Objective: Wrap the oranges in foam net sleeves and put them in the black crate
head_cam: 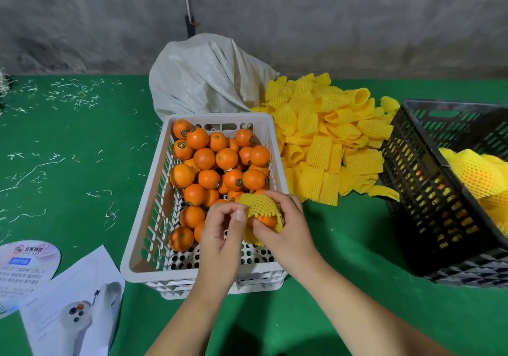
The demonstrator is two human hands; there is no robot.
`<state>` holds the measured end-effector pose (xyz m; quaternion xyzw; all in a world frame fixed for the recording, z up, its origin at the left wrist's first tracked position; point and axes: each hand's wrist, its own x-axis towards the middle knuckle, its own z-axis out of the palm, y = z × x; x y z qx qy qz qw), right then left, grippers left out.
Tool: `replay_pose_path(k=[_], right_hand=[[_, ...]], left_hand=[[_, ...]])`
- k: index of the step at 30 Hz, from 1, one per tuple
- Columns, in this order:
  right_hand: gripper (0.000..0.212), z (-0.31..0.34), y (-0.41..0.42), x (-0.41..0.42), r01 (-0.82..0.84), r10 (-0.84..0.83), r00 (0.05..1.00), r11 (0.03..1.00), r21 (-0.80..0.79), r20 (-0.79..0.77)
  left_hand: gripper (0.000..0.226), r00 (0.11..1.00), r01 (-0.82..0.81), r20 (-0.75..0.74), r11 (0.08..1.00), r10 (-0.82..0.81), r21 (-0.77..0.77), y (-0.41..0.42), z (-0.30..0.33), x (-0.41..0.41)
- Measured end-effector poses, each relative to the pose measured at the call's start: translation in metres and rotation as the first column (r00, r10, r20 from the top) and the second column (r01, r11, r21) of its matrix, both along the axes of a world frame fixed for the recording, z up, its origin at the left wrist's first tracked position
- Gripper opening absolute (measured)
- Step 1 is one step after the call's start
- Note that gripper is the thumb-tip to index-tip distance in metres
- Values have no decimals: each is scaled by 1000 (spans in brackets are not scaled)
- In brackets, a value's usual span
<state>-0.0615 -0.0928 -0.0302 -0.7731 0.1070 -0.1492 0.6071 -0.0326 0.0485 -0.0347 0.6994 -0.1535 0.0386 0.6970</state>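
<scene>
A white crate (143, 245) in the middle of the green table holds several bare oranges (204, 158). Above its near right corner, my right hand (286, 226) grips an orange (268, 221) partly covered by a yellow foam net sleeve (259, 204). My left hand (222, 232) pinches the sleeve's left edge with thumb and fingers. A pile of loose yellow sleeves (327, 141) lies right of the white crate. The black crate (428, 190) at the right edge holds several wrapped oranges (478, 174).
A grey woven sack (203, 78) stands behind the white crate against the concrete wall. Printed paper sheets (74, 300) and a round card (24, 262) lie at the near left. Pale straw scraps (68, 94) litter the green cloth on the left.
</scene>
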Motion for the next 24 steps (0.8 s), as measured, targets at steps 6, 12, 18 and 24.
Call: replay_pose_path(k=[6,12,18,24], right_hand=[[88,-5,1,-8,-170,169,985,984,43,40],[71,5,-11,12,-201,270,944,926,319,-190],[62,6,-23,9,-93,132,985,950,298,-113],[62,25,-64,0,67,-66,998,990,127,-6]], left_hand=[[52,779,410,-481,907,-403,-97,-4,15,16],[67,835,433,-344,898,-430,-71,1,7,21],[111,718,692,-504,575,-481,437,34,-13,52],[99,807,590,-590,-22,-16,807,56,-49,126]])
